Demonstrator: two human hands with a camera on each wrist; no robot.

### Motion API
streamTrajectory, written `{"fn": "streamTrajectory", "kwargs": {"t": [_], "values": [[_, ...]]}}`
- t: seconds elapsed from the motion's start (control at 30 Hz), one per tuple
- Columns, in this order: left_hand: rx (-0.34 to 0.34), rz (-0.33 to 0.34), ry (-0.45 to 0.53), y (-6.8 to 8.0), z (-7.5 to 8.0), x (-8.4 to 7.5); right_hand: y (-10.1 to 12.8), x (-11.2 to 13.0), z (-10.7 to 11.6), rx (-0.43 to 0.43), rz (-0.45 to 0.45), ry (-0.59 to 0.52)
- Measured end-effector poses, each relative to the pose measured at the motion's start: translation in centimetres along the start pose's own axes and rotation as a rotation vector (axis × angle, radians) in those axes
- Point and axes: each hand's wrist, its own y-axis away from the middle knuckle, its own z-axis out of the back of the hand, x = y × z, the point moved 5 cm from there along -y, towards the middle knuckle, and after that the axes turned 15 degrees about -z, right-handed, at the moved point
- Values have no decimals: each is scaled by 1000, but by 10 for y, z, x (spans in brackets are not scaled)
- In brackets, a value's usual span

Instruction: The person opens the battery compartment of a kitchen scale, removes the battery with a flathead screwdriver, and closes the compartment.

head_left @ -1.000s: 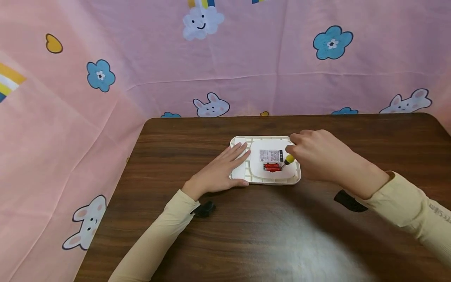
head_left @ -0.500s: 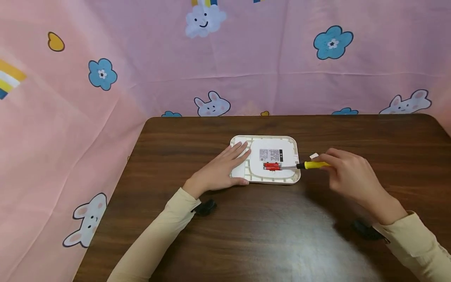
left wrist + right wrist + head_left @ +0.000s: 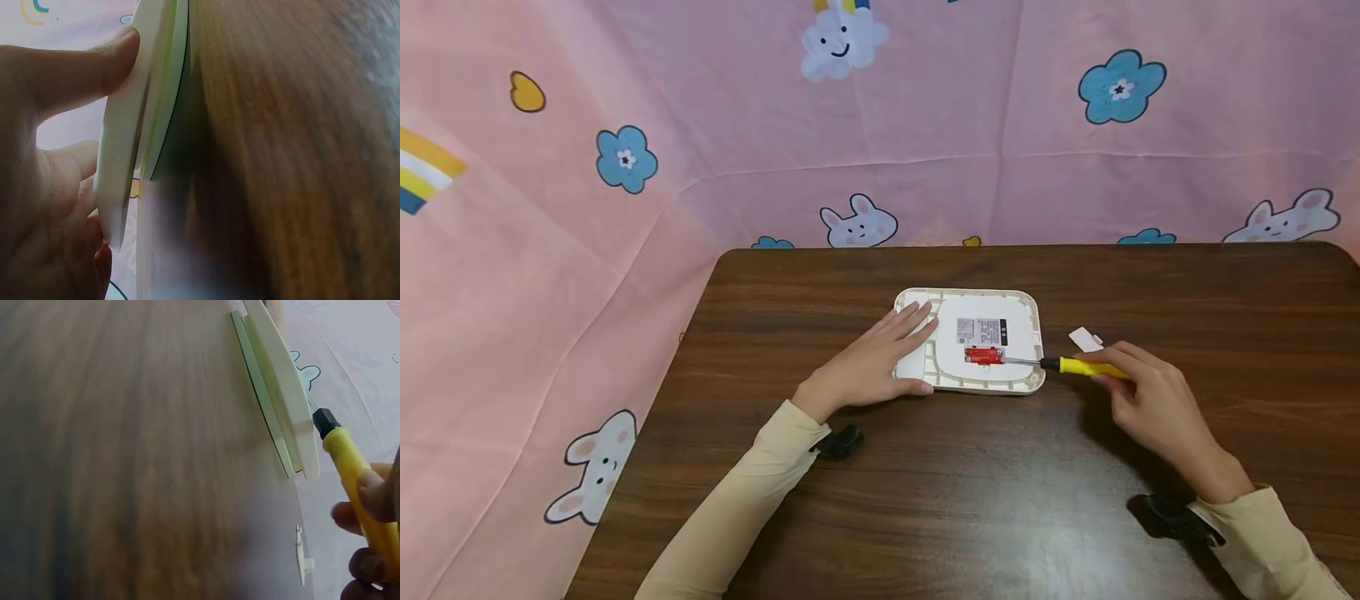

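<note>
A: We see the left hand [image 3: 872, 367] lying flat on the left edge of the white device [image 3: 970, 340], fingers [image 3: 913, 321] straight and a little spread, thumb against its near rim.

B: And from the left wrist view we see the thumb pressed on that rim [image 3: 134, 125], with the device resting on the desk [image 3: 925, 500].

A: The right hand [image 3: 1150, 400] pinches the yellow screwdriver [image 3: 1086, 367] by its handle, fingers curled round it.

B: Its metal tip runs away from those fingers, leftward, to the red batteries [image 3: 983, 356] in the open compartment. We think it touches them, though the view is too small to be sure.

A: Just beyond the right fingers, a small white cover piece [image 3: 1086, 339] lies on the desk, apart from the device.

B: Behind it all hangs the pink cloth [image 3: 700, 125] with bunnies and flowers.
</note>
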Motion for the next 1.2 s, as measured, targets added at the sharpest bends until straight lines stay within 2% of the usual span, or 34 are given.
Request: {"fn": "streamTrajectory", "kwargs": {"t": [0.2,0.5,0.57,0.73,0.9,1.03,1.2], "values": [[-5,-6,7,0,0,1,2,1,-5,26,-7,-15],[-1,-7,22,-4,1,1,-2,-4,20,43,-37,100],[0,-7,26,-3,1,2,-6,-12,28,35,-65,117],[7,15,22,1,0,5,-18,-44,44,13,-212,134],[9,27,24,5,-1,7,-27,-71,38,66,-337,146],[2,19,27,5,-1,7,-31,-80,28,118,-369,153],[-1,6,21,1,0,5,-32,-86,24,122,-389,176]]}}
